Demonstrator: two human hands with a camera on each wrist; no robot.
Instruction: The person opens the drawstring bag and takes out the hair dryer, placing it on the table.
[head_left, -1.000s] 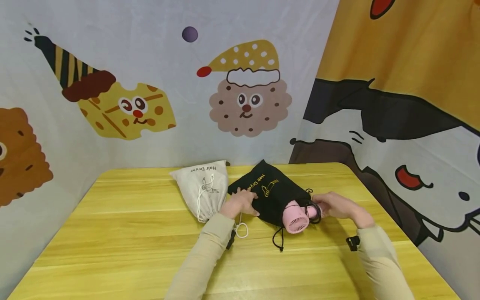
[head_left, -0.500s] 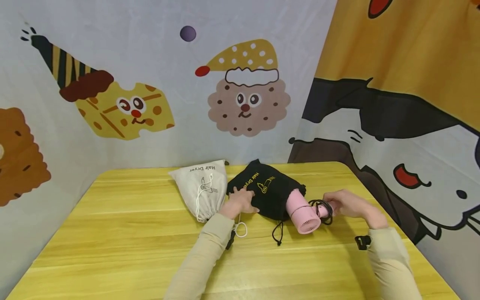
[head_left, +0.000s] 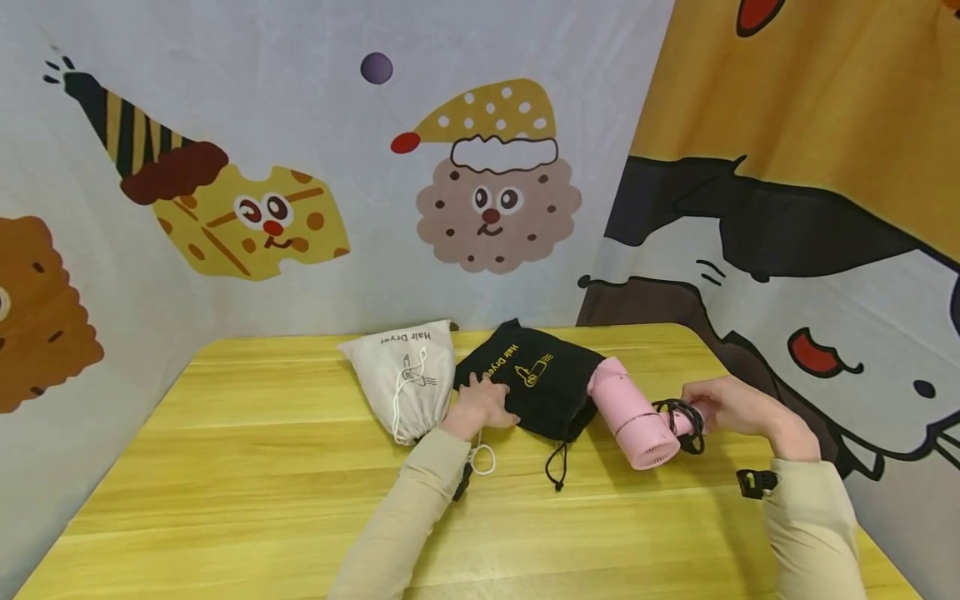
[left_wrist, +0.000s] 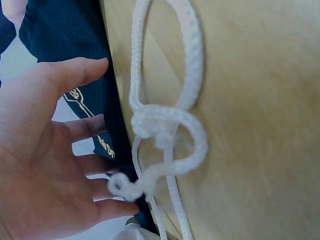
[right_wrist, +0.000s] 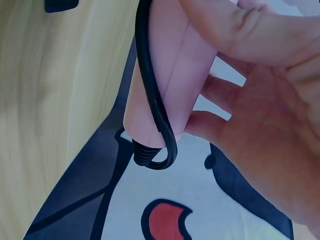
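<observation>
A pink hair dryer lies at the mouth of a black drawstring bag printed "Hair Dryer", its nozzle end beside the opening. My right hand grips the dryer's handle, where a black cord is wound. In the right wrist view, thumb and fingers hold the pink handle, and the cord leaves its end. My left hand rests with spread fingers on the black bag's near left part; the left wrist view shows the fingers extended against the dark cloth.
A light grey drawstring bag, also printed "Hair Dryer", lies left of the black one, with its white cord trailing toward the left wrist. A black drawstring loop hangs from the black bag. Behind the wooden table rises a printed curtain.
My right hand has moved right and drawn the hair dryer out of the black bag, showing its whole barrel. The left hand has stayed on the bag, whose mouth has sagged flatter.
</observation>
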